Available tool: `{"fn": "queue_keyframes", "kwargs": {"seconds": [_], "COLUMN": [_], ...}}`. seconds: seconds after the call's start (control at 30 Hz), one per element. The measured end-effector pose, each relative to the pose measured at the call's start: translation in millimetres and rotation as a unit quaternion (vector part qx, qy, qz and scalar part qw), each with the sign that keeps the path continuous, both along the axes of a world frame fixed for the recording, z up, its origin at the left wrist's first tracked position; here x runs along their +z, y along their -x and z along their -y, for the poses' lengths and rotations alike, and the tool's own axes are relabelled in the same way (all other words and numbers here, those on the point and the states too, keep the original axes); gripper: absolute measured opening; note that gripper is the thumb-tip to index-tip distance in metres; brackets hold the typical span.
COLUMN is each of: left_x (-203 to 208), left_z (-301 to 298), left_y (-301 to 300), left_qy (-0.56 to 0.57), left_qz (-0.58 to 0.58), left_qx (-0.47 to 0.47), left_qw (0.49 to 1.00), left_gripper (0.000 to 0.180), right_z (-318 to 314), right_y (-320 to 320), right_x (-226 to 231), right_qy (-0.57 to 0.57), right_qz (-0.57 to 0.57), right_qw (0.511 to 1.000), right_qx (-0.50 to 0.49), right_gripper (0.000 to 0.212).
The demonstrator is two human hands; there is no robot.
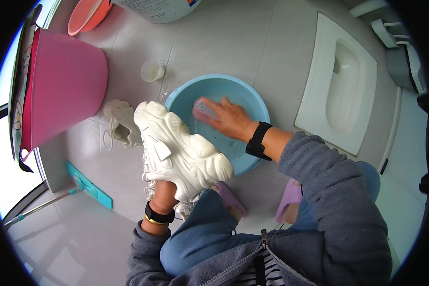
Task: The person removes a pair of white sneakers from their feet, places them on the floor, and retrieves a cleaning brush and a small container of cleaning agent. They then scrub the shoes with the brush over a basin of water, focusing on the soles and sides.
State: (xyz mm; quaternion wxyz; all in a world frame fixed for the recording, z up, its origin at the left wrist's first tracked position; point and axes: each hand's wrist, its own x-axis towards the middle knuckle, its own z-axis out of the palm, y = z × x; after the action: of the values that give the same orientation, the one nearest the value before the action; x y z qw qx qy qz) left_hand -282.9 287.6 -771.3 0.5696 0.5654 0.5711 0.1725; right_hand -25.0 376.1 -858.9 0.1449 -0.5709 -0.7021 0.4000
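Floor [224,40] of grey tile carries the blue basin [262,105] at centre, squat toilet [315,81] right, pink tub [69,86] left, turquoise mop [99,191] near left. My right hand [233,117] wraps its fingers around the pink brush [201,112] over the basin. My left hand [165,194] supports the white shoe [181,143] at the basin's left; its fingers are hidden, so I cannot tell their state.

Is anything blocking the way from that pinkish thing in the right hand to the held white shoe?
Nothing visible does: between the pinkish thing in the right hand and the white shoe, only the blue basin shows.
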Motion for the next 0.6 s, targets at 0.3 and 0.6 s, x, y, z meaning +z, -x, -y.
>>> {"fn": "queue_keyframes", "kwargs": {"seconds": [0.3, 0.6], "left_x": [0.3, -24.6], "left_z": [-8.2, -35.8], "left_y": [44.8, 42.2], "left_qy": [0.159, -0.120], "left_qz": [0.414, -0.058], "left_qx": [0.274, -0.046], "left_qw": [0.853, 0.990], "left_gripper": [0.055, 0.059], "right_z": [4.3, 4.5], "right_y": [-32.2, 4.2], "right_x": [31.9, 37.2], "right_qy": [0.309, 0.185], "right_qz": [-0.388, -0.373], "right_qw": [0.868, 0.909], "right_qx": [0.015, -0.026], "right_gripper": [0.061, 0.063]}}
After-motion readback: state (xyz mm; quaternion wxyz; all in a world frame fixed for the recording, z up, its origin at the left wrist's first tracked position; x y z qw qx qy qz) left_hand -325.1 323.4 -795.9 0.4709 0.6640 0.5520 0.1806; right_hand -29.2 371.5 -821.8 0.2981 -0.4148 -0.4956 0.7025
